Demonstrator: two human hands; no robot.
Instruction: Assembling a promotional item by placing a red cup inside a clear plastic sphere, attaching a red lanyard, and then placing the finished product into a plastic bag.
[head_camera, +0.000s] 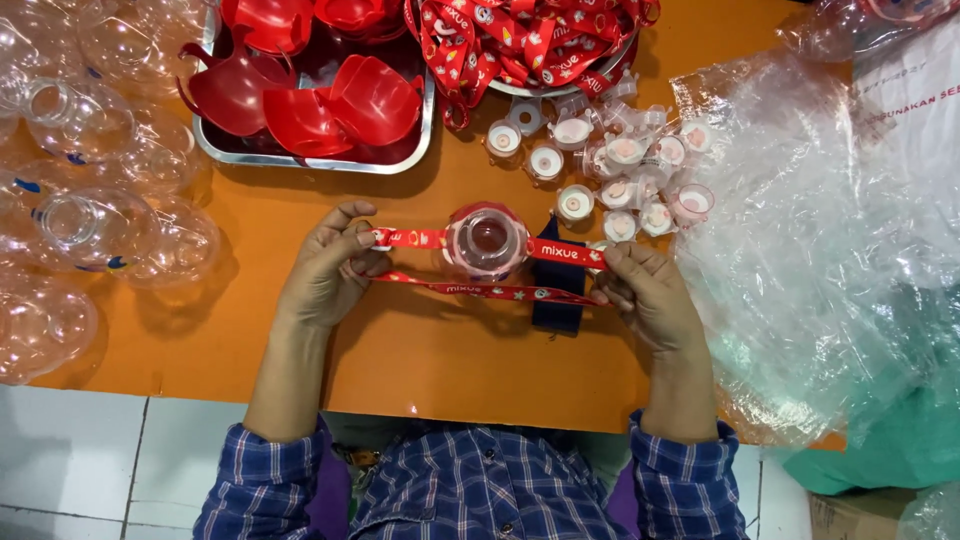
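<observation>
The person wears a blue plaid shirt (470, 490) with thin white and dark lines. Its sleeves are rolled up, leaving both forearms bare. Both hands are bare, no gloves

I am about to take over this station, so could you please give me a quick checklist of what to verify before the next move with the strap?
1. Left hand pinches the red printed fabric strap at its end: ok.
2. Right hand holds the other end: ok.
3. Strap stretched flat between the hands, both runs apart: ok.
4. Clear round plastic cap ring sits mid-strap: ok; whether threaded fully, cannot tell.
5. Spare small clear plastic caps lie close by on the orange table: ok.
6. Metal tray of red plastic lids within sight: ok.
</observation>
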